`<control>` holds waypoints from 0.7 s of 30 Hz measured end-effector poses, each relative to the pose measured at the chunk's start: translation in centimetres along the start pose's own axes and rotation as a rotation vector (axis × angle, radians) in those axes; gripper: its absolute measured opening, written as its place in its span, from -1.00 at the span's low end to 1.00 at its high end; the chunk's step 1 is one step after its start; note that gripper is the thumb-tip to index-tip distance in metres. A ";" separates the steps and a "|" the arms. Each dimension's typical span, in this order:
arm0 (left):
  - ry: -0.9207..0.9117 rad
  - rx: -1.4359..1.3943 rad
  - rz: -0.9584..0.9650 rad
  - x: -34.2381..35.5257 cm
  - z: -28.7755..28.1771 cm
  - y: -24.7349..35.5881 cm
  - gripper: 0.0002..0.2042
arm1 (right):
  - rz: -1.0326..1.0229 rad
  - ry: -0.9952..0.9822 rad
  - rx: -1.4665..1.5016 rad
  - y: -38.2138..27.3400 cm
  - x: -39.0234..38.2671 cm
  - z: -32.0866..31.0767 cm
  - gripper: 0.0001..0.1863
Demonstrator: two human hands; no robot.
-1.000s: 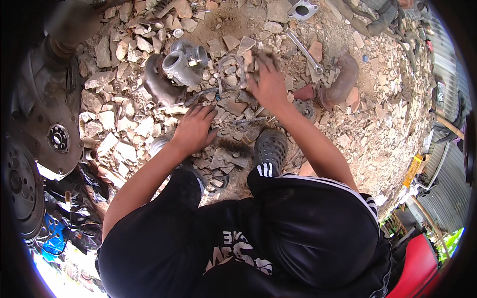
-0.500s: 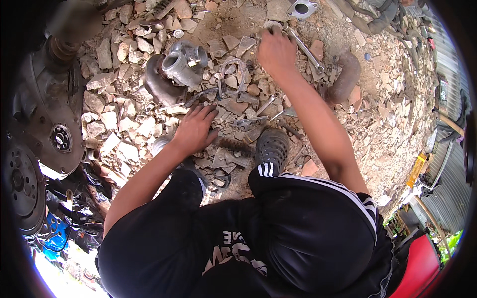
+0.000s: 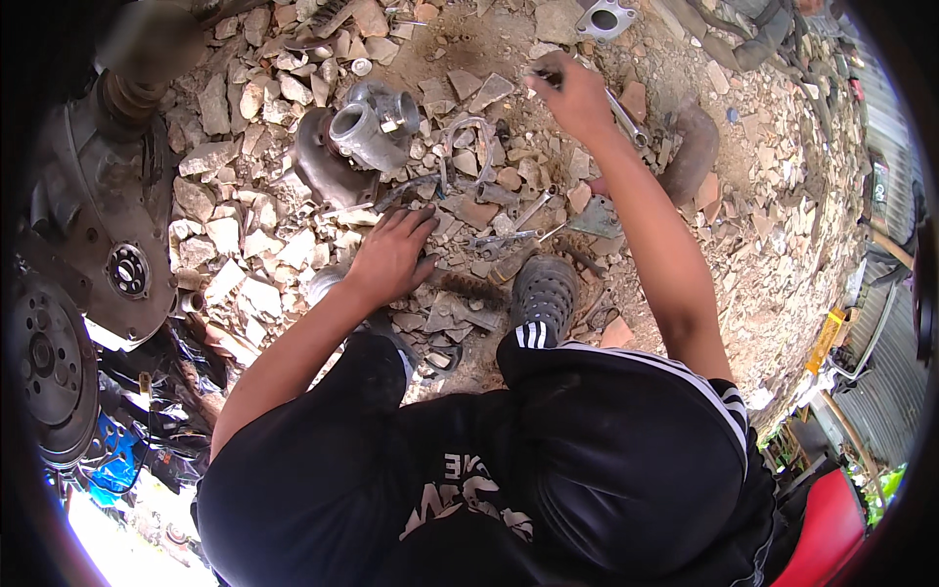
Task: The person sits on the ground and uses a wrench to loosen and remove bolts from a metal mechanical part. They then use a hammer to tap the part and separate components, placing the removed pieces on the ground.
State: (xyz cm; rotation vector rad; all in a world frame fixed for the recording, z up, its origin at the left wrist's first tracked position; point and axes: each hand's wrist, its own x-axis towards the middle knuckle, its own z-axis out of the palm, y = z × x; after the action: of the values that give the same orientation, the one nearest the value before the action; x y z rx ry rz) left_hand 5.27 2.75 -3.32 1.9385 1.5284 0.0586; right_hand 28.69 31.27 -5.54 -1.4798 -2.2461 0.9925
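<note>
My left hand (image 3: pixel 393 256) lies on the rubble with its fingers spread. Just beyond its fingertips stands a turbocharger (image 3: pixel 367 137) with a silver housing and a brown, rusty side. Farther out, my right hand (image 3: pixel 579 98) is raised over the stones, its fingers curled in toward the thumb. Something dark shows at the fingertips, too small to name. A metal wrench (image 3: pixel 626 119) lies beside that hand, partly behind it. Between my hands are a thin ring-shaped clamp (image 3: pixel 471 147) and a smaller wrench (image 3: pixel 534 208).
A rusty curved pipe (image 3: pixel 693 152) lies right of my right forearm. At the far edge rests a flat metal flange (image 3: pixel 606 18) with a round hole. A large engine block (image 3: pixel 93 225) stands at the left. Broken stones (image 3: pixel 210 157) cover the ground; my shoe (image 3: pixel 544 293) is among them.
My right hand has come slightly nearer and to the right, turning so its curled fingertips show. My left hand stays on the rubble. The whole view has shifted slightly.
</note>
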 end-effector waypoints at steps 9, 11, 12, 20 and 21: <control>-0.009 -0.041 -0.004 -0.1 0.1 -0.4 -0.43 | 0.440 -0.120 0.762 0.5 -2.7 -0.5 -0.57; -0.012 -0.031 0.000 -0.1 0.3 -0.6 -0.42 | 0.506 -0.149 0.842 0.5 -3.0 -0.4 -0.58; -0.015 -0.025 0.001 -0.2 0.4 -0.7 -0.42 | 0.539 -0.164 0.883 0.5 -2.9 -0.3 -0.58; -0.037 -0.037 -0.001 -0.2 0.0 -0.5 -0.41 | 0.199 -0.054 0.295 -1.2 -1.3 1.4 -0.49; -0.041 -0.039 -0.001 -0.2 -0.1 -0.6 -0.40 | 0.113 0.046 0.283 -1.0 -1.1 1.9 -0.48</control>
State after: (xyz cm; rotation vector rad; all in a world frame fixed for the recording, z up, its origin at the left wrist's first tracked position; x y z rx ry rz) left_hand 4.67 2.68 -3.50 1.8970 1.4906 0.0483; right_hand 27.41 29.33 -6.05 -1.4974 -1.9130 1.2381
